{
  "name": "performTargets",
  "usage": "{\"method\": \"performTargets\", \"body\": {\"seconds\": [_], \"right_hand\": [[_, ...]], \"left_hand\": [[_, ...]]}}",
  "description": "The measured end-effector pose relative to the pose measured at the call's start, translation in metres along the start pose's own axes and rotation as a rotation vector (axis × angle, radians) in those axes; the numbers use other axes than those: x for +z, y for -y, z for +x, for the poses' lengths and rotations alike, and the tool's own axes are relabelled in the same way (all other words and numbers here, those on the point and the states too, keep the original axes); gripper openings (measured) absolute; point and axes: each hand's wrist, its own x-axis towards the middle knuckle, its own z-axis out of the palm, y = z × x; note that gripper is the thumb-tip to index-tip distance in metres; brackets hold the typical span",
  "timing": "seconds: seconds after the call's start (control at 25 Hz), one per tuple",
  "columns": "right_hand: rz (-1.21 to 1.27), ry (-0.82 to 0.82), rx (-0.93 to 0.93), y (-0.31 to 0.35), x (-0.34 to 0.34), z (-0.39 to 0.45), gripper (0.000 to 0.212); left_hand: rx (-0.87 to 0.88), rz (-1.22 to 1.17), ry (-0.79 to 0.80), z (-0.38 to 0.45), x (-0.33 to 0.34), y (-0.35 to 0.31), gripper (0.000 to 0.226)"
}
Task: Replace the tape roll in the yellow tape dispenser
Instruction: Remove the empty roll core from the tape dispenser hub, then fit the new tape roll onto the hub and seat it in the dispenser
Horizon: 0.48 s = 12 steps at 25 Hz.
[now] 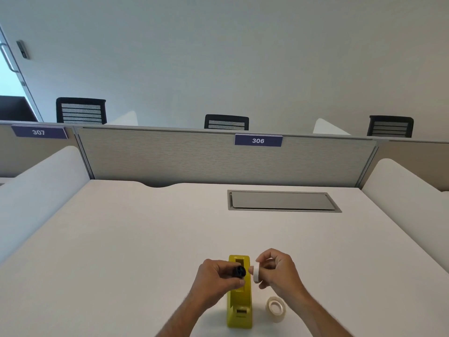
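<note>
Spindle [239, 271] sits pinched in your left hand [218, 279], just above the dispenser [240, 302]; your right hand [277, 271] grips a white ring [256, 274] beside it, apart. By my reading that is the spent core, already off. Left to do: fit the roll [275, 308] lying below your right hand, then reseat.
</note>
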Motion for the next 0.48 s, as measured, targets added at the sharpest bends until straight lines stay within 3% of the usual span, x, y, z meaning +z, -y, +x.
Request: {"method": "performTargets", "body": {"seconds": [0.12, 0.24, 0.32, 0.48], "right_hand": [[-0.266, -0.116, -0.029, -0.008, -0.011, 0.008, 0.022], [-0.581, -0.088, -0.032, -0.019, -0.02, 0.013, 0.026], [-0.761, -0.073, -0.018, -0.027, -0.023, 0.017, 0.017], [-0.872, -0.084, 0.061, -0.038, -0.022, 0.021, 0.016]], "left_hand": [[-0.002, 0.036, -0.028, 0.003, -0.001, 0.002, 0.039], [-0.018, 0.1, -0.03, 0.007, -0.004, 0.005, 0.044], [-0.02, 0.16, -0.019, 0.009, -0.004, 0.006, 0.046], [0.0, 0.276, 0.024, 0.01, -0.003, 0.008, 0.046]]}}
